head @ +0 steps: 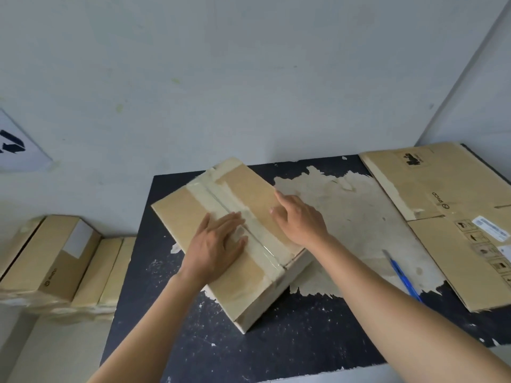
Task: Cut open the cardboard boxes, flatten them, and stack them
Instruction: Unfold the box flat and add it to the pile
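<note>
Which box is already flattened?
The PICO-printed cardboard at the right of the table, lying as a flat sheet. The taped box at centre and the boxes off to the left keep their shape.

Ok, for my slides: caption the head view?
Left hand and right hand rest flat on taped box, cutter lying nearby.

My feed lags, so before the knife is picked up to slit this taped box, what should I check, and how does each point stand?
1. Box resting on the table, taped side up: ok.
2. Tape strip free of fingers: not ok, the left hand lies partly on it.
3. Right hand free for the knife: ok, open on the box top, holding nothing.
4. Knife in sight: ok, on the table right of the box.
5. Blade out or in: cannot tell.
6. Flattened cardboard ready as stack: ok, at the table's right edge.
</note>
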